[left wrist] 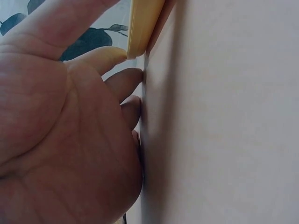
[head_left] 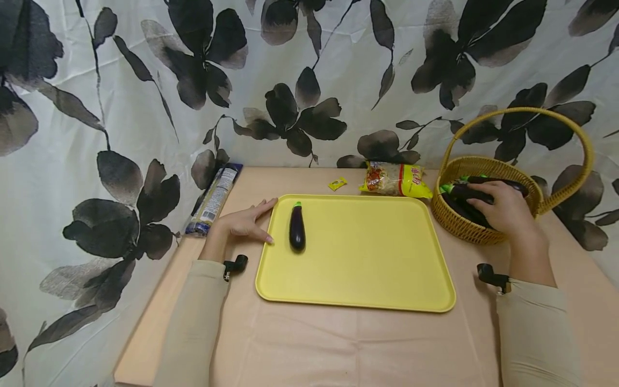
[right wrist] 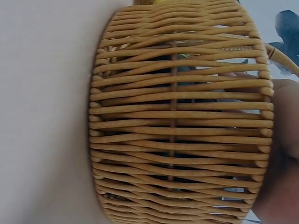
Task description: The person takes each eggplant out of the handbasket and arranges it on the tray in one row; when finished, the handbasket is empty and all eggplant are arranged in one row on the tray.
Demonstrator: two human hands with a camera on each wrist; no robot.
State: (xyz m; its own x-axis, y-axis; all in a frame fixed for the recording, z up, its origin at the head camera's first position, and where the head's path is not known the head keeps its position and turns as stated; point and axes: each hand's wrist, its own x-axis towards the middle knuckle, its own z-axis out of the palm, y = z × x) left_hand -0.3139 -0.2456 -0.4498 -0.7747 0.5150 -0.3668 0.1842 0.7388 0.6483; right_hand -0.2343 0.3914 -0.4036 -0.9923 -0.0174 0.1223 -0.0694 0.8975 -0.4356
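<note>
My left hand lies at the left rim of a yellow tray. Its fingers are fairly straight, and the thumb and index fingertips touch the rim. In the left wrist view the left palm is beside the tray's edge. A small dark eggplant rests on the tray's left part, green stem end away from me. At the right, my right hand reaches into a wicker basket and grips an eggplant between thumb and fingers. Other eggplants lie in the basket. The right wrist view mostly shows the basket's woven side, which hides the fingers.
The basket's tall handle arches above the right hand. Behind the tray lie a small yellow packet and a yellow-and-clear food bag. A long blue-and-silver package lies at the table's left edge. Floral cloth hangs behind.
</note>
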